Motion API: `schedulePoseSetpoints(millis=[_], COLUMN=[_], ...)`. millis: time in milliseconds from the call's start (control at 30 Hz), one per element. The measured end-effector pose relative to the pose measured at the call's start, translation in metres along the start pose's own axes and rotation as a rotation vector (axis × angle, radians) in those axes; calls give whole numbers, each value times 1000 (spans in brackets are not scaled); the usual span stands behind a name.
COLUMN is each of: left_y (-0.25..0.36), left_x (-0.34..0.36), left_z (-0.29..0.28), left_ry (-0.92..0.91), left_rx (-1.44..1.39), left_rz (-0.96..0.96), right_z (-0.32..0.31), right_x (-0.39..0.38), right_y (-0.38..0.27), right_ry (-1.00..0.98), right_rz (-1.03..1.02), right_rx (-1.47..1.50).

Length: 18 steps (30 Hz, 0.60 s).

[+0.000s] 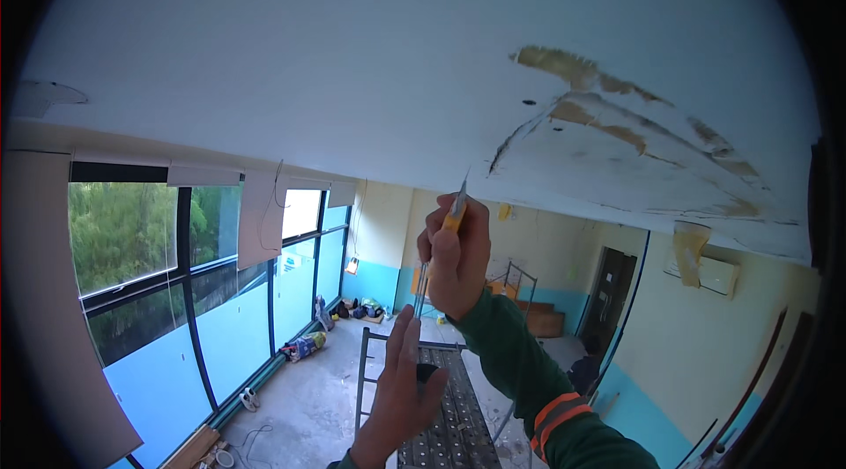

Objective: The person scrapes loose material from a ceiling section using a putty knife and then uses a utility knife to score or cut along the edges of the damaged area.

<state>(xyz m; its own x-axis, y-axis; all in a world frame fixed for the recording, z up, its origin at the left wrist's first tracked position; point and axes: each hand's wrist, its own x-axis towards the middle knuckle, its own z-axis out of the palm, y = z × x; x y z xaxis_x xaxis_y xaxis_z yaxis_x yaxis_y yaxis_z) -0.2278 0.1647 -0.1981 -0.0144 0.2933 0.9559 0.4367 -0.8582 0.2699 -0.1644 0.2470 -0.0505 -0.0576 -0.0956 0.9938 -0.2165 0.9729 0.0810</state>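
My right hand [460, 262] is raised to the white ceiling [335, 55], its fingers closed round a yellow-handled utility knife [455, 215]. The blade points up, with its tip at or close to the ceiling, near the end of a dark crack [504, 152]. Lower down, my left hand [404, 398] is held upright, fingers long and together. A dark object [427, 372] shows between its thumb and fingers, and a thin grey strip [421, 288] rises by the fingertips; I cannot tell what they are. Torn brown patches [608, 121] mark the ceiling on the right.
Below me stands a metal scaffold platform [448, 429] with a grey side frame [363, 372]. A loose brown strip [690, 256] hangs from the ceiling beside a white wall unit [718, 277]. Windows [203, 293] line the left; bags [304, 346] lie along the floor there.
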Motion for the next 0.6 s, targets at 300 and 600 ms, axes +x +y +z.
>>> schedulePoseSetpoints(millis=[300,600], left_y=[54,68], left_x=[20,30], left_z=[-29,-2], left_ry=[194,201], left_rx=[-47,-102], left_rz=[108,125], right_z=[34,39], right_x=[23,37], right_y=[-74,-88], right_ry=[23,100], right_rz=[-137,-70], right_rx=[-10,5])
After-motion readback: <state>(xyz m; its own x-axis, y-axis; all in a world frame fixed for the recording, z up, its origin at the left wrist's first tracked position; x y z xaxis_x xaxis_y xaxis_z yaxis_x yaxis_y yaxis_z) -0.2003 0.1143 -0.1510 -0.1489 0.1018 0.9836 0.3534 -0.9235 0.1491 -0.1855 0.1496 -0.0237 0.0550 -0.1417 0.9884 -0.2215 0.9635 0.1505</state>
